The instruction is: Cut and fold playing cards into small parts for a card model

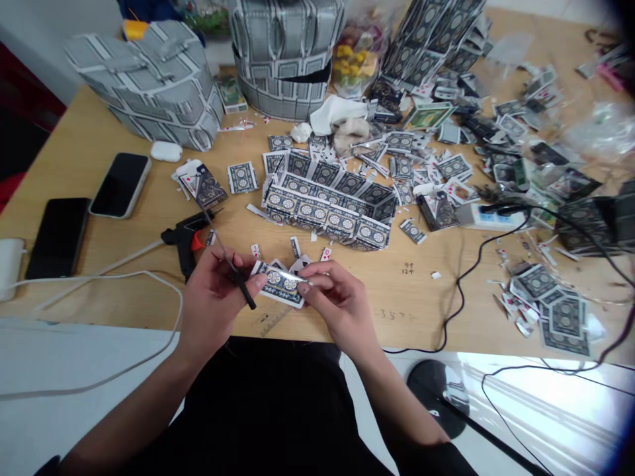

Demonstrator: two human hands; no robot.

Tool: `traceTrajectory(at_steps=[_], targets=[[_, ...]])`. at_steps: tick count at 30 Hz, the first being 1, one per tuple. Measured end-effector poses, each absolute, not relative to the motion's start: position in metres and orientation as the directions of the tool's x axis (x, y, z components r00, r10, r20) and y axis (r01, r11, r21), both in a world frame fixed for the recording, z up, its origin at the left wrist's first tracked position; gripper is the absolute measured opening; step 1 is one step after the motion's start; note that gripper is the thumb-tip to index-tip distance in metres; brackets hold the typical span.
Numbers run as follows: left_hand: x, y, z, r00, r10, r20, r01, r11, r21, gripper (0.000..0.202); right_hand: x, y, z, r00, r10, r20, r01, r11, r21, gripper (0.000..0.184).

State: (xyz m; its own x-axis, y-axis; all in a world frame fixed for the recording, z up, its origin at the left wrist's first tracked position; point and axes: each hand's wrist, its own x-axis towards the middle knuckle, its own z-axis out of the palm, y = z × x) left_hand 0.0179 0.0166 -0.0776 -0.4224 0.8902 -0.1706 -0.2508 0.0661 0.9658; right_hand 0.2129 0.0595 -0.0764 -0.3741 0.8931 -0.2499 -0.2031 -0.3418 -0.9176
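Observation:
My left hand (211, 304) is closed on the left end of a folded playing card (280, 281) with a dark patterned back. Tucked in the same hand is a thin tool with a black end (243, 287); its exact kind is unclear. The fingers of my right hand (342, 301) pinch the card's right end. Under the card lie more playing cards (300, 263) and a clear ruler (274, 322), partly hidden. Just beyond my hands stands a long open box made of folded cards (327, 211). A black glue gun (184, 238) lies beside my left hand.
Two phones (120, 185) and a white earbud case (166, 151) are on the left. Card-woven baskets (282, 66) stand at the back. Cut cards and scraps (526, 132) cover the right side. A black cable (461, 284) runs from a power strip (489, 216) over the front edge.

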Motion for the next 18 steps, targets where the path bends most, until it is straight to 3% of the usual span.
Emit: traceTrajectory(at_steps=[5,12,18], targets=[[0.016,0.0194,-0.0748,-0.374,0.912,-0.166,-0.253,0.072,0.965,0.04,0.2164,0.0576,-0.0797,-0.456,0.868,-0.196,-0.145,-0.29,-0.946,0.017],[0.0156,0.0194,-0.0743,-0.261,0.93,-0.258,-0.229,0.2,0.953,0.042,0.2107,0.0591,-0.0772,-0.492,0.838,-0.234,-0.134,-0.339,-0.931,0.017],[0.0162,0.0199,-0.0733,-0.215,0.948,-0.234,-0.139,0.208,0.968,0.031,0.2089,0.0582,-0.0789,-0.499,0.833,-0.24,-0.116,-0.339,-0.934,0.02]])
